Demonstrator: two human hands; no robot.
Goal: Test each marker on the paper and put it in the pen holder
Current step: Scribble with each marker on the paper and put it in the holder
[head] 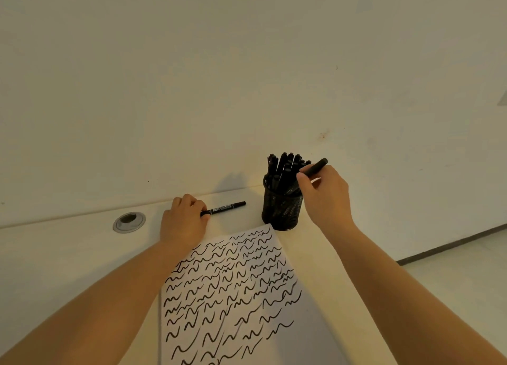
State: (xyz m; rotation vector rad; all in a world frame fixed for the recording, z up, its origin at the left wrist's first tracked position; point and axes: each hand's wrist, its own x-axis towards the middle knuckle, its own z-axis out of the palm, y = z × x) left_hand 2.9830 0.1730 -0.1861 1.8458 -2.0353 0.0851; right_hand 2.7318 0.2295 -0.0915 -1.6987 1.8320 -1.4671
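Note:
A black mesh pen holder [281,212] stands at the back of the table, packed with several black markers [285,164]. My right hand [325,193] is at its right rim and pinches a black marker [317,167], tilted, its lower end inside the holder. To the left, my left hand [183,220] grips the end of another black marker [225,207] that lies flat on the table, pointing right. A white paper [233,296] covered with black wavy test strokes lies in front of the holder between my arms.
A round grey cable grommet [129,222] sits in the cream table [68,254] left of my left hand. A pale wall rises right behind the table. The table's right edge drops to a light floor [461,276].

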